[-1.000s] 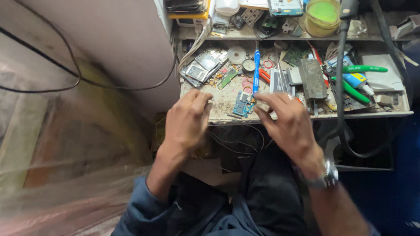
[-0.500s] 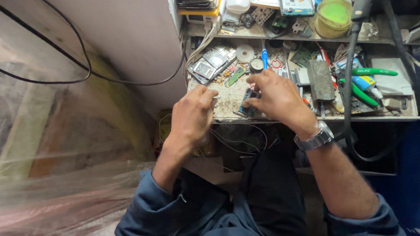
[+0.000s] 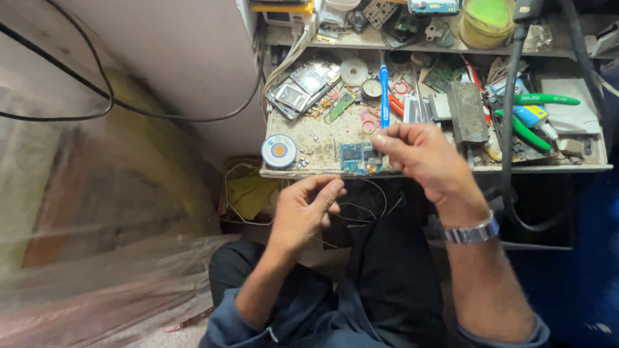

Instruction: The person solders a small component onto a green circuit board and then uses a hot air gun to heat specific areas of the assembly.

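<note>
A small blue circuit board lies at the front edge of the cluttered workbench. My right hand hovers just right of and above it. Its thumb and fingertips are pinched together, and I cannot make out anything between them. My left hand is lower, below the bench edge and over my lap. Its fingers curl around a thin dark wire that loops under the bench. A metal watch is on my right wrist.
On the bench are a round white reel, a blue-handled tool, phone parts, a grey block and green-handled tools. A yellow-green jar stands on the shelf above. A black hose hangs at right and plastic sheeting covers the left.
My left hand has come off the bench and dropped down below its edge. My right hand has lifted slightly off the blue board. The white reel now shows at the bench's front left.
</note>
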